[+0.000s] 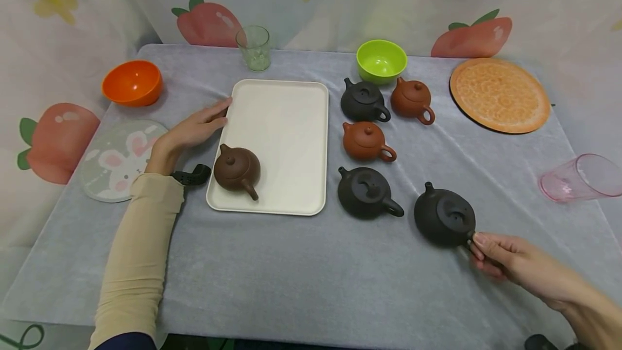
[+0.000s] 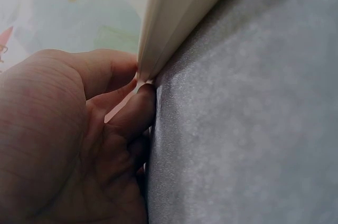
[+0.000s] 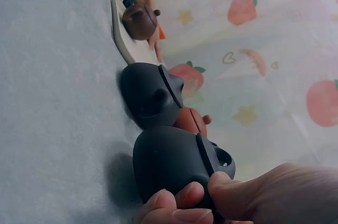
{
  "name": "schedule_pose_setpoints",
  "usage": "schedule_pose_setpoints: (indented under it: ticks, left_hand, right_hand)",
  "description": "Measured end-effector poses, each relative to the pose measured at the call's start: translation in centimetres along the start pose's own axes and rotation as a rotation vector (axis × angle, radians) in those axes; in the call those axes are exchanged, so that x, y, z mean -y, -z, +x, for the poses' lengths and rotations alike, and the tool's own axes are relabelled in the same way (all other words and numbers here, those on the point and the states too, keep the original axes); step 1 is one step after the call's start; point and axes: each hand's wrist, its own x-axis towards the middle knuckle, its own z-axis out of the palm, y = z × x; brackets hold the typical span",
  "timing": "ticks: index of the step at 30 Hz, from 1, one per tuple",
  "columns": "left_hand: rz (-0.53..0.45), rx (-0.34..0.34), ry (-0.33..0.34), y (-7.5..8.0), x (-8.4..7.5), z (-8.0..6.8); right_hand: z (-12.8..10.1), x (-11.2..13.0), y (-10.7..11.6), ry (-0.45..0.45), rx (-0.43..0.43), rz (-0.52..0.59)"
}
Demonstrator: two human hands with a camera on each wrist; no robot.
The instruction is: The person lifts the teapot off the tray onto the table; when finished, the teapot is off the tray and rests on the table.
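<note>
Lower right of the head view: the right hand (image 1: 505, 263) pinches the handle of the nearest black teapot (image 1: 444, 217), which stands on the grey counter (image 1: 291, 274). Probably rigid, brittle clay with a loose lid; best carried level by the handle. Centre left: the left hand (image 1: 194, 128), fingers extended, presses the edge of the white tray (image 1: 286, 123), which bears a brown teapot (image 1: 237, 169).
</note>
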Motion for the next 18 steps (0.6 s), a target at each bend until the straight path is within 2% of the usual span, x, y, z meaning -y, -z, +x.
schedule_pose_setpoints:
  ticks: [12, 18]
  left_hand:
    - [0.008, 0.007, -0.014, 0.0, 0.1, 0.2]
    - [0.007, 0.005, -0.004, 0.0, 0.1, 0.2]
  right_hand:
    - [0.9, 0.8, 1.2, -0.011, -0.051, -0.035]
    - [1.3, 1.5, 2.0, -0.006, -0.030, -0.035]
